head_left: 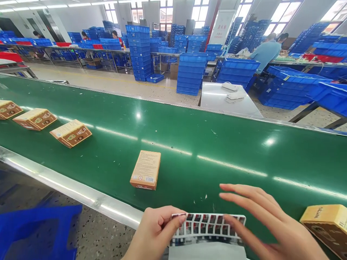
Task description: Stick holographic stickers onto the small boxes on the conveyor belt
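Note:
My left hand (pixel 154 233) pinches the left edge of a sheet of small red-and-white stickers (pixel 207 227) at the near edge of the green conveyor belt (pixel 189 144). Just above the sheet's right end, my right hand (pixel 268 224) hovers with its fingers stretched out flat and nothing in it. A tan carton (pixel 145 169) lies flat on the belt ahead of my left hand. Another tan and brown carton (pixel 326 225) sits at the far right, next to my right wrist.
Three more brown cartons (pixel 71 133) (pixel 35 118) (pixel 8 109) lie in a row on the belt's left. A blue crate (pixel 38 231) sits on the floor at lower left. Stacks of blue crates (pixel 191 74) and people at benches fill the background. A white table (pixel 227 99) stands behind the belt.

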`<action>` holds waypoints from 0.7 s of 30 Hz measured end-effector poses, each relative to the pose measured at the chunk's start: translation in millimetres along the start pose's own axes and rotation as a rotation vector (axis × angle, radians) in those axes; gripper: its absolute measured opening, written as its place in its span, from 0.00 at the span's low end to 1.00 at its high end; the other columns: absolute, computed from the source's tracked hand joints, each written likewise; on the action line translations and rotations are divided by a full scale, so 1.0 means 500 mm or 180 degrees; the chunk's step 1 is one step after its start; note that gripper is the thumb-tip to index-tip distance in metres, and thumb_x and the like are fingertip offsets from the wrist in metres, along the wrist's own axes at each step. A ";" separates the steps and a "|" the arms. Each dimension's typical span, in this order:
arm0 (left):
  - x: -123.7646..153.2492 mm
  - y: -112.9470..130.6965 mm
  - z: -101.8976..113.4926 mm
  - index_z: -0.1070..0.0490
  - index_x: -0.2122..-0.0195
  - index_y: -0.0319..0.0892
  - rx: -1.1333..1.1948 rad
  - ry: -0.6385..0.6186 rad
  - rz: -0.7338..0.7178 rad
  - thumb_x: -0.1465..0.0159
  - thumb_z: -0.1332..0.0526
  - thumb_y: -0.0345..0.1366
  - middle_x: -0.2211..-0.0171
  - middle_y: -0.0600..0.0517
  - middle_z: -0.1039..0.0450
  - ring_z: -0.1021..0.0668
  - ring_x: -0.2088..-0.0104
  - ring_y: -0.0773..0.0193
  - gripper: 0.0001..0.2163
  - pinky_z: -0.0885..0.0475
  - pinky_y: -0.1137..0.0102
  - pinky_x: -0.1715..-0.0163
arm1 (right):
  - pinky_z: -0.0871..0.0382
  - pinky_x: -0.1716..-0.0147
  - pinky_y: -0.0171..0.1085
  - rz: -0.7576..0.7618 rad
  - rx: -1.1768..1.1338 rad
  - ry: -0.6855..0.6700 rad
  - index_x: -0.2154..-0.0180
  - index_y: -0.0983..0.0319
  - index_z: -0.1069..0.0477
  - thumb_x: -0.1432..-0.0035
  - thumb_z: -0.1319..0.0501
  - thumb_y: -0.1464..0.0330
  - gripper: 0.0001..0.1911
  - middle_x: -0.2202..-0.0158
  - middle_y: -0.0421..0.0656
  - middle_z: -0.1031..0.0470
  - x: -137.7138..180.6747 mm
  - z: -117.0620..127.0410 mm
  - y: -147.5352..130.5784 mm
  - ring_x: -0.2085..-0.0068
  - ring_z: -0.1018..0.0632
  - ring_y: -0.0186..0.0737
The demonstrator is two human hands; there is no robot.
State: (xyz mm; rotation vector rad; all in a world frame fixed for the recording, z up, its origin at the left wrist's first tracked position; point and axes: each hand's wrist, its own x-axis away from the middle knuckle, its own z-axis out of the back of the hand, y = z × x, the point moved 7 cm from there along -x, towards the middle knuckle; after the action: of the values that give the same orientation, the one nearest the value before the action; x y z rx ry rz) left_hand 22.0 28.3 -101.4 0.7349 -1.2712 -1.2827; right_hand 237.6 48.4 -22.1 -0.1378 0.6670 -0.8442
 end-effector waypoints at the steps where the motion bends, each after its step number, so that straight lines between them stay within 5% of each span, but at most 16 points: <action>1: 0.001 0.000 -0.003 0.15 0.62 0.43 -0.0009 -0.0035 -0.0018 0.31 0.41 0.43 0.69 0.51 0.16 0.21 0.68 0.61 0.15 0.31 0.74 0.68 | 0.26 0.49 0.40 0.0227 0.0110 0.0059 0.50 0.57 0.24 0.30 0.40 0.65 0.09 0.47 0.46 0.21 -0.012 -0.001 -0.027 0.47 0.21 0.46; 7: 0.007 0.010 -0.006 0.15 0.56 0.49 -0.0116 -0.0181 -0.0232 0.30 0.41 0.42 0.64 0.53 0.14 0.18 0.64 0.61 0.13 0.29 0.75 0.64 | 0.47 0.35 0.51 0.0662 0.0262 0.0077 0.63 0.60 0.24 0.27 0.44 0.72 0.12 0.48 0.47 0.19 -0.046 -0.059 -0.111 0.44 0.22 0.50; 10: 0.007 0.015 -0.007 0.15 0.57 0.49 -0.0121 -0.0210 -0.0218 0.30 0.41 0.42 0.63 0.53 0.14 0.17 0.64 0.61 0.13 0.29 0.75 0.63 | 0.49 0.34 0.53 0.0710 0.0218 0.0271 0.67 0.61 0.25 0.27 0.46 0.74 0.16 0.50 0.48 0.18 -0.038 -0.069 -0.115 0.45 0.21 0.51; 16: 0.000 0.002 -0.004 0.16 0.59 0.44 0.0316 -0.0186 0.0042 0.32 0.40 0.44 0.64 0.50 0.15 0.19 0.62 0.58 0.14 0.28 0.73 0.61 | 0.48 0.31 0.48 0.1092 0.0056 -0.0048 0.63 0.59 0.23 0.32 0.40 0.77 0.10 0.48 0.44 0.18 -0.032 -0.046 -0.117 0.44 0.21 0.48; 18: 0.005 -0.016 0.005 0.17 0.64 0.40 0.0516 -0.0196 0.0262 0.34 0.38 0.47 0.70 0.50 0.18 0.22 0.69 0.62 0.15 0.30 0.74 0.67 | 0.36 0.36 0.43 0.0633 -0.0583 -0.0228 0.63 0.56 0.24 0.33 0.38 0.75 0.08 0.47 0.42 0.19 -0.043 -0.038 -0.082 0.45 0.20 0.45; 21: 0.022 -0.041 0.026 0.19 0.70 0.38 0.0758 -0.0353 0.0496 0.37 0.34 0.52 0.78 0.52 0.23 0.28 0.76 0.67 0.20 0.35 0.75 0.74 | 0.22 0.49 0.39 -0.0779 -0.1677 -0.0325 0.53 0.52 0.26 0.30 0.40 0.66 0.07 0.47 0.44 0.20 -0.059 -0.058 0.012 0.47 0.19 0.45</action>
State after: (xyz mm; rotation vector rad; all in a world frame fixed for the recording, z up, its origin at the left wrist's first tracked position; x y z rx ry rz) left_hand 2.0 16.6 -114.6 0.7231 -1.5592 -1.0689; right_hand 210.1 78.1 -32.4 -0.7453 0.7743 -0.8719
